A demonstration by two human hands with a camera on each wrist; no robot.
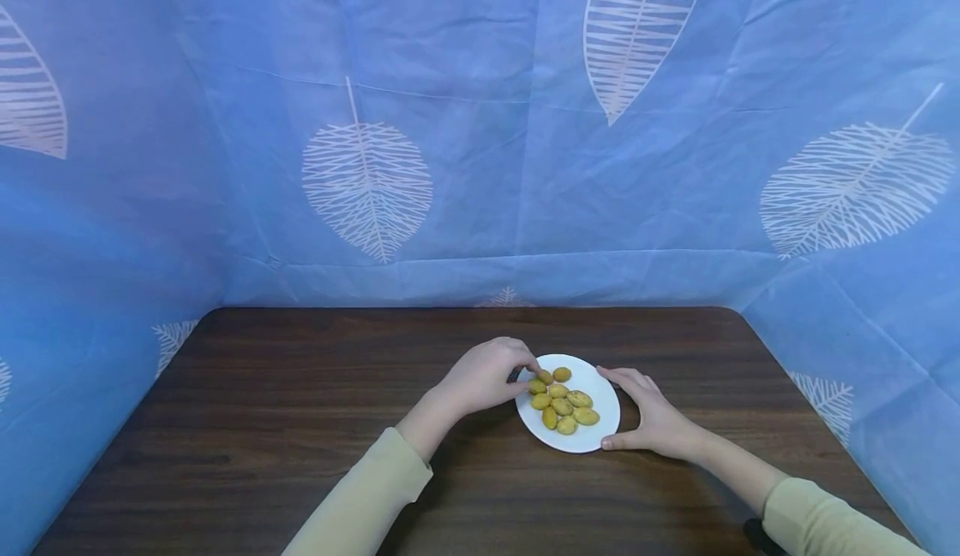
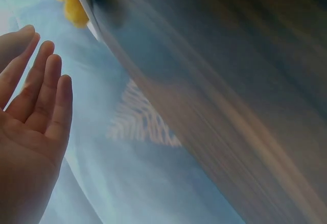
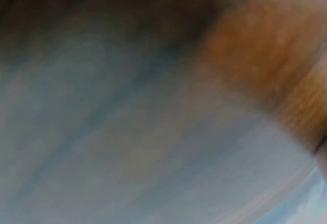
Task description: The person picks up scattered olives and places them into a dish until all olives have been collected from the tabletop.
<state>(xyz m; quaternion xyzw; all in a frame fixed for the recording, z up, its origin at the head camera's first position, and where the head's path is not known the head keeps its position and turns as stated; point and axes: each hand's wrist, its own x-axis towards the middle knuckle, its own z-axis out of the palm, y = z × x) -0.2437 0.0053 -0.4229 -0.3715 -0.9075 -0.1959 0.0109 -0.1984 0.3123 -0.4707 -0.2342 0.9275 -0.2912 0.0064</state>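
A round white plate (image 1: pixel 609 410) lies on the dark wooden table, with several small yellow-green oval fruits (image 1: pixel 562 407) on it. My left hand (image 1: pixel 483 377) reaches over the plate's left rim; its index finger and thumb are at the fruits nearest that side. In the left wrist view the left hand (image 2: pixel 38 117) has fairly straight fingers, and nothing shows between them; fruits (image 2: pixel 75 9) appear beyond. My right hand (image 1: pixel 660 423) holds the plate's right rim, thumb at the front and fingers at the back. The right wrist view is too blurred to show it clearly.
The dark wood-grain table (image 1: pixel 247 423) reaches to a blue curtain (image 1: pixel 480 164) with white leaf prints, which hangs behind and at both sides. A small black object (image 1: pixel 759 537) shows partly beside the right sleeve (image 1: pixel 817 514).
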